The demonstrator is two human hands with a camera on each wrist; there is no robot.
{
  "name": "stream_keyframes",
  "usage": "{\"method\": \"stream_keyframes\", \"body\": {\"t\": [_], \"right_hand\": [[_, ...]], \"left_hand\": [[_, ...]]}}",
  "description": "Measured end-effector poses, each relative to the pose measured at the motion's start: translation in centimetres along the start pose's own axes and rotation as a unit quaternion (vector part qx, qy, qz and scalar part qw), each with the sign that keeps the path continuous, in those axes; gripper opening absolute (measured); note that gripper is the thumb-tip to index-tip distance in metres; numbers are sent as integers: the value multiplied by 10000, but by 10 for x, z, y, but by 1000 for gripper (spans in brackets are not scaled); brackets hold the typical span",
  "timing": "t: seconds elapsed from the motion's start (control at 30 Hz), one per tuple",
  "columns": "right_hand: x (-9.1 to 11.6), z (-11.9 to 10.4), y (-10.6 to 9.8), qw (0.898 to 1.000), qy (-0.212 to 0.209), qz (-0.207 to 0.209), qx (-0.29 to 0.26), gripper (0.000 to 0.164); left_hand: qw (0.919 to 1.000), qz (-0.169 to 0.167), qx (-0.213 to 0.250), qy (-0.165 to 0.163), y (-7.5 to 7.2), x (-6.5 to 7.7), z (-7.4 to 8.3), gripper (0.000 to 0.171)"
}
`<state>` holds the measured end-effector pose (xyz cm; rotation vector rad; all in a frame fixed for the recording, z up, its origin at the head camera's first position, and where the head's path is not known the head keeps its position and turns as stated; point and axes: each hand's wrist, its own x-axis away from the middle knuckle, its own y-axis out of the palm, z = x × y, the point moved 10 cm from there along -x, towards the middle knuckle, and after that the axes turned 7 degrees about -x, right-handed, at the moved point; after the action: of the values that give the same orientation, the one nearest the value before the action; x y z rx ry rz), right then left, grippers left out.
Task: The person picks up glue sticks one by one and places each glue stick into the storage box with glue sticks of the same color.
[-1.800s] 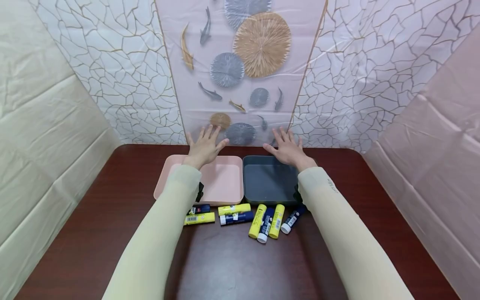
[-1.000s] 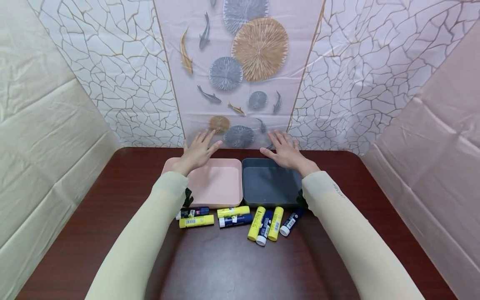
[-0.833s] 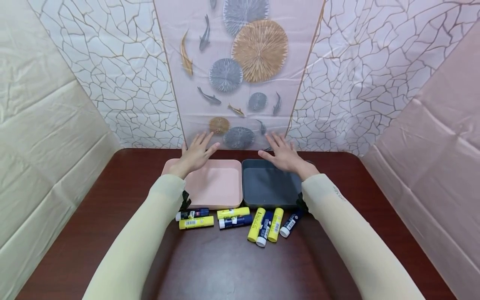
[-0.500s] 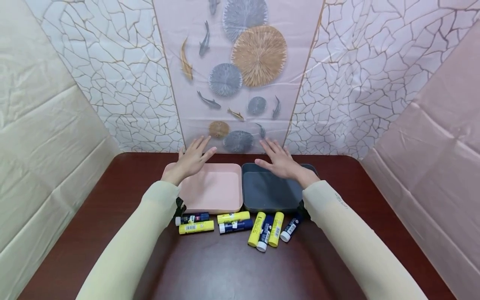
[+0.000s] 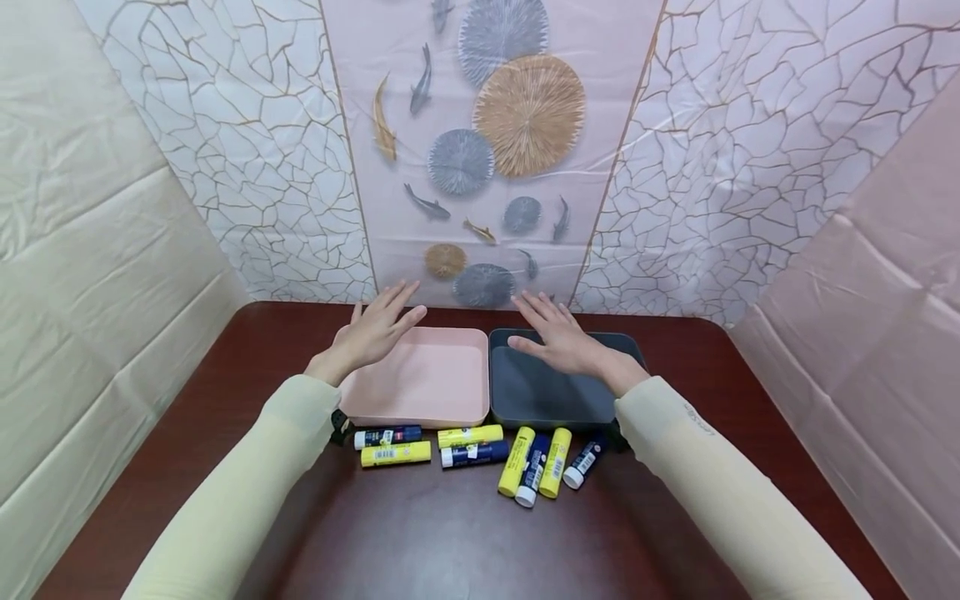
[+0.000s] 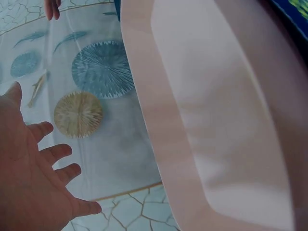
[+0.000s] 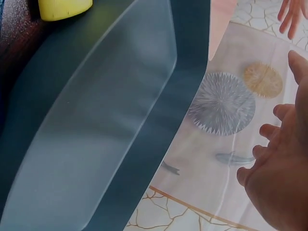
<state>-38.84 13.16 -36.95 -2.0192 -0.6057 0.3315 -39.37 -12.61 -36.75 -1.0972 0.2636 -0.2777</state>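
My left hand point(image 5: 372, 332) hovers with spread fingers over the left part of a pink tray point(image 5: 427, 387), holding nothing. Over a dark blue-grey tray point(image 5: 551, 396) my right hand point(image 5: 562, 340) is likewise spread and holds nothing. Both trays stand side by side with nothing in them. Along their front edges lie several glue sticks: a yellow glue stick point(image 5: 396, 454) and a navy one with a white cap point(image 5: 387, 437) at left, another such pair mid-row, and at right a yellow glue stick point(image 5: 555, 463) among slanted ones. Each wrist view shows the palm beside its tray.
The dark red-brown table point(image 5: 450, 550) reaches back to a patterned cloth wall point(image 5: 528, 117). Plain cloth walls stand at the left point(image 5: 90, 250) and right point(image 5: 870, 275). Black wrist straps show below both cuffs.
Both hands have drawn back slightly toward me, the left also shifting left, uncovering more of the pink tray and the left glue sticks. The head view has tilted a little. Trays and glue sticks stay put.
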Motion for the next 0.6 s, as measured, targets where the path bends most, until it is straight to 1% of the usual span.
{"method": "stream_keyframes", "body": {"t": [0.2,0.37,0.5,0.6], "right_hand": [[2,-12,-2,9999,-140,-21,38,80],[4,-18,5,9997,-239,-104,24,80],[7,-21,9,9993,-309,-209,-27,81],[10,-23,8,9992,-327,-214,-81,80]], "left_hand": [[9999,23,-107,-30,-1,7,-13,71],[9999,-69,-93,-79,-1,17,-24,71],[9999,-83,-16,-145,-5,24,-31,71],[9998,-37,55,-178,-10,26,-35,71]]}}
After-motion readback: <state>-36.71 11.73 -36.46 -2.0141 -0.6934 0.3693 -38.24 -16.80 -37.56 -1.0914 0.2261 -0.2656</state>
